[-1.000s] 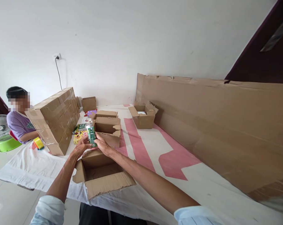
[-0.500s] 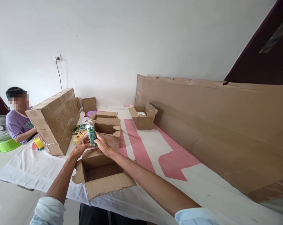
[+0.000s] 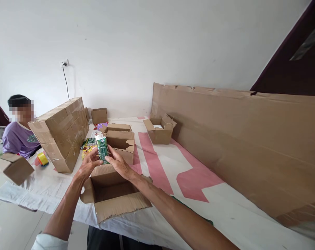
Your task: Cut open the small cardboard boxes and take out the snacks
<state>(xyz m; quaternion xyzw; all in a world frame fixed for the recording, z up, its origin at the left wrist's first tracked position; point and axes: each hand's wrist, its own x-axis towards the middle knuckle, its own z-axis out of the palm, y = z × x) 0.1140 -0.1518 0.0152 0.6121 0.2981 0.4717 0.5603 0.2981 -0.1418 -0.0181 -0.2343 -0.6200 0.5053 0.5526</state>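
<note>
Between both hands I hold a green drink carton (image 3: 102, 148) with a white top, upright above an open cardboard box. My left hand (image 3: 89, 164) grips its left side and lower edge; my right hand (image 3: 119, 161) is closed on its right side. Below them stands the open cardboard box (image 3: 121, 209), its flaps spread and its visible inside bare. Just behind the carton lie a yellow packet (image 3: 87, 152) and a dark green packet (image 3: 90, 142). A second open box (image 3: 120, 140) sits beyond my right hand.
Taped cartons (image 3: 61, 133) are stacked at the left. Beside them are a yellow tape roll (image 3: 43, 159) and a co-worker in a purple shirt (image 3: 20, 139), next to a tilted box (image 3: 18, 170). Another open box (image 3: 159, 134) stands by the long cardboard panel (image 3: 225, 139).
A cardboard box has appeared at the far left, beside the co-worker, who has shifted slightly. The drink carton remains in my hands, turned a little. A dark green edge now shows beneath my right forearm.
</note>
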